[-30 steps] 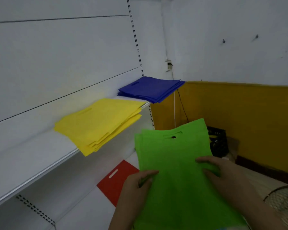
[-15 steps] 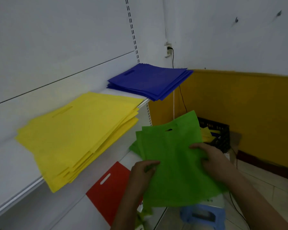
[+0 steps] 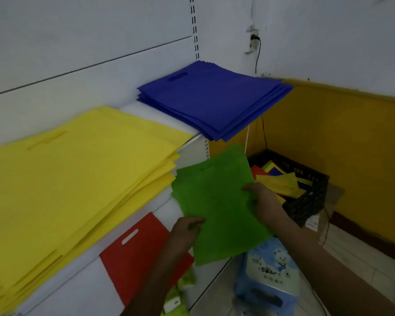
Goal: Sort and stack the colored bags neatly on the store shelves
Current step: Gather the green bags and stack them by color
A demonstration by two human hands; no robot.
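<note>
— Between the two shelves, out past their front edge, both hands hold the green bags (image 3: 217, 201) in the air. What's the weak point?

— The grip. The left hand (image 3: 187, 226) pinches the near left edge with its fingers (image 3: 197, 222) closed over the fabric; the right hand (image 3: 263, 201) clamps the right edge the same way. Nothing supports the middle, and it looks like several thin sheets, so an inner one could slide out and drop toward the floor.

— Where would they go?

— My guess is the lower shelf (image 3: 78, 290), beside the red bag (image 3: 137, 252). The upper shelf (image 3: 192, 144) already carries the yellow stack (image 3: 78, 179) and the blue stack (image 3: 210, 99).

— Any danger to those?

— Both overhang the shelf lip. The yellow stack is fanned at its corner and sits just beside the green bags, so a lifted elbow or a brushing edge could drag sheets off.

— And below?

— A black crate (image 3: 306, 197) of mixed bags and a blue stool (image 3: 269, 274) stand near; a dropped sheet landing in the crate would get mixed back in. Floppy fabric may also fold under itself when laid down, leaving the pile crooked.
</note>
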